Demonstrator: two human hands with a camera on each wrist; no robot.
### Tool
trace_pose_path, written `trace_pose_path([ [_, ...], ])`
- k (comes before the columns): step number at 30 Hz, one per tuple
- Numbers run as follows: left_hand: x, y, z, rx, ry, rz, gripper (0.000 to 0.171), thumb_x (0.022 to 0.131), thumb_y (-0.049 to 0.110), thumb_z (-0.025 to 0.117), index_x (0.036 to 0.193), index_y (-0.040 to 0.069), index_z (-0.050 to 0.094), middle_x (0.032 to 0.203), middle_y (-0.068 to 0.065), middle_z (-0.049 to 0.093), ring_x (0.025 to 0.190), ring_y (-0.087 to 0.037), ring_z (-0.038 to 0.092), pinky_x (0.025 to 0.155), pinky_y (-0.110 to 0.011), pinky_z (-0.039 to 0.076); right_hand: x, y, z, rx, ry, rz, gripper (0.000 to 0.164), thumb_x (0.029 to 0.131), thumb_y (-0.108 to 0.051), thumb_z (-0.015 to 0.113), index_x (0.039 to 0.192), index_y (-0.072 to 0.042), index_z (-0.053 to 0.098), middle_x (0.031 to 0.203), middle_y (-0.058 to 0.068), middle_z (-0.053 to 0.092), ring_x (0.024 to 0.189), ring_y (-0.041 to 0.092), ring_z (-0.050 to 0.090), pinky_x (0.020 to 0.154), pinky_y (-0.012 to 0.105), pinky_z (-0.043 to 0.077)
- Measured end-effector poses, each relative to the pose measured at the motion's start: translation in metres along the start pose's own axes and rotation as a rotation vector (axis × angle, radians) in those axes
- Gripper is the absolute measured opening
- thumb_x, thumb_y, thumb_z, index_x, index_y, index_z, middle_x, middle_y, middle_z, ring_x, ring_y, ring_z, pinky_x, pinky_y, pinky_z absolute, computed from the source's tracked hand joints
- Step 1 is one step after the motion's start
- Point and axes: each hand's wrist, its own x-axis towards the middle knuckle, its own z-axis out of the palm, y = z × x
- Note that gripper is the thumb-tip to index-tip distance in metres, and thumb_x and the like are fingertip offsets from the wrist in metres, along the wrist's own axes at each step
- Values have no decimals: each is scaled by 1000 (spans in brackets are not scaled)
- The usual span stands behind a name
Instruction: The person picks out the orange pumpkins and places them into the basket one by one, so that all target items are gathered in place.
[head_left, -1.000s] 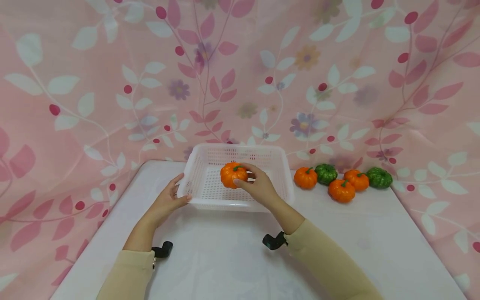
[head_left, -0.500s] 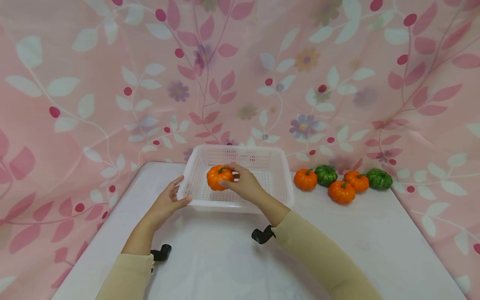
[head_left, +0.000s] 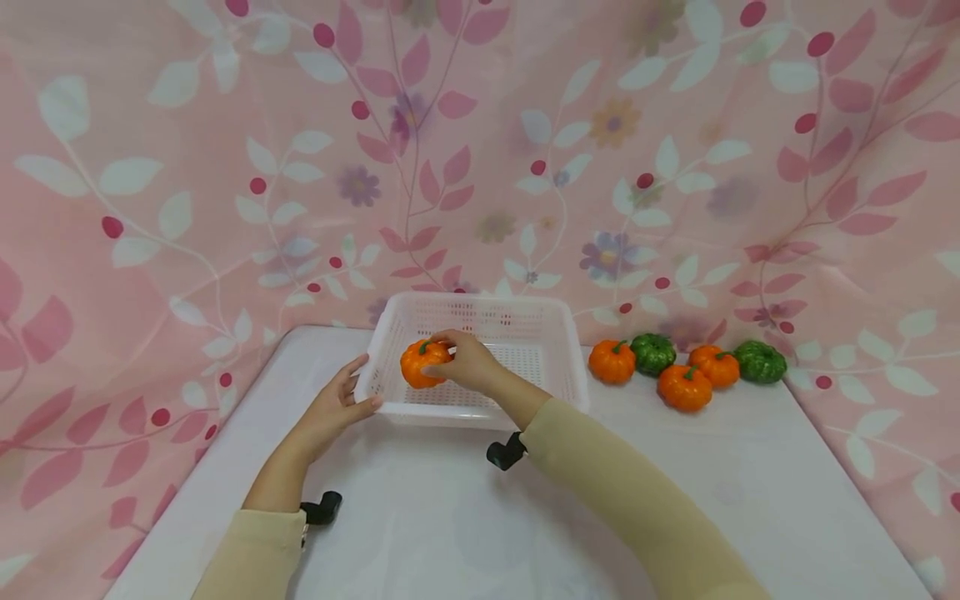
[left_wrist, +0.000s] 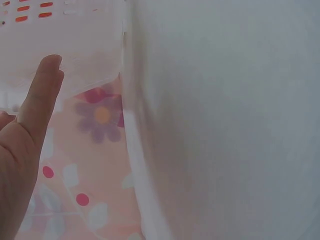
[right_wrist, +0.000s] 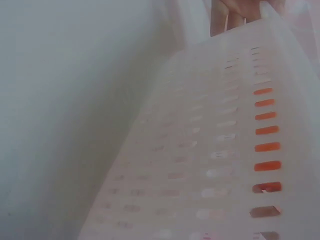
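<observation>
A white plastic basket [head_left: 551, 354] with slotted walls stands at the back of the table. In the head view my right hand [head_left: 472, 364] reaches over its near rim and grips a small orange pumpkin [head_left: 422, 364] by its right side, inside the left part of the basket. Whether that pumpkin touches the bottom I cannot tell. At the basket's left end, my left hand [head_left: 330, 414] rests against the outside, its thumb by the near corner and its fingers spread along the left side. A straight digit of the left hand [left_wrist: 37, 107] lies against the wall in the left wrist view.
Right of the basket, several more small pumpkins sit on the white table [head_left: 420, 517]: an orange pumpkin [head_left: 612, 362], a green pumpkin [head_left: 654, 354], an orange pumpkin [head_left: 685, 388] in front, and others farther right. A pink floral cloth [head_left: 480, 167] hangs behind.
My right hand has carried the orange pumpkin leftward and slightly lower inside the basket. The left hand stays at the basket's left end.
</observation>
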Motion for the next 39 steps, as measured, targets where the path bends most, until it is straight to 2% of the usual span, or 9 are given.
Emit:
trace_pose_path([
  [7, 0, -2, 0, -11, -8, 11, 91, 94, 7, 69, 161, 12, 9, 156, -27, 30, 126, -35, 48, 90, -21, 51, 11, 1, 6, -60, -13, 48, 60, 86, -26, 82, 139, -13, 57, 135, 10, 58, 118, 26, 56, 101, 38, 48],
  [14, -1, -2, 1, -27, -13, 17, 93, 93, 9, 71, 162, 12, 8, 158, -27, 26, 131, -38, 44, 90, -20, 50, 17, 5, 9, -50, -49, 111, 56, 86, -21, 81, 136, -11, 59, 138, 11, 56, 123, 29, 53, 107, 41, 43],
  [19, -1, -2, 2, -36, -14, 15, 93, 94, 8, 70, 162, 12, 7, 159, -27, 25, 132, -40, 42, 91, -20, 49, 18, 10, 12, -67, -80, 115, 54, 87, -19, 79, 136, -10, 60, 138, 10, 57, 125, 28, 52, 110, 40, 40],
  [28, -1, -4, 1, -11, -8, -2, 90, 95, 9, 68, 162, 16, 8, 160, -25, 25, 131, -38, 43, 91, -20, 49, 23, 19, 16, -114, -106, 120, 54, 86, -19, 81, 136, -13, 61, 133, 14, 58, 120, 29, 53, 108, 42, 42],
  [39, -2, -4, 2, -6, -6, -5, 91, 95, 10, 69, 162, 17, 8, 159, -24, 27, 132, -39, 43, 91, -20, 49, 26, 22, 18, -130, -96, 143, 55, 83, -21, 84, 132, -15, 61, 127, 11, 60, 114, 26, 56, 106, 42, 44],
])
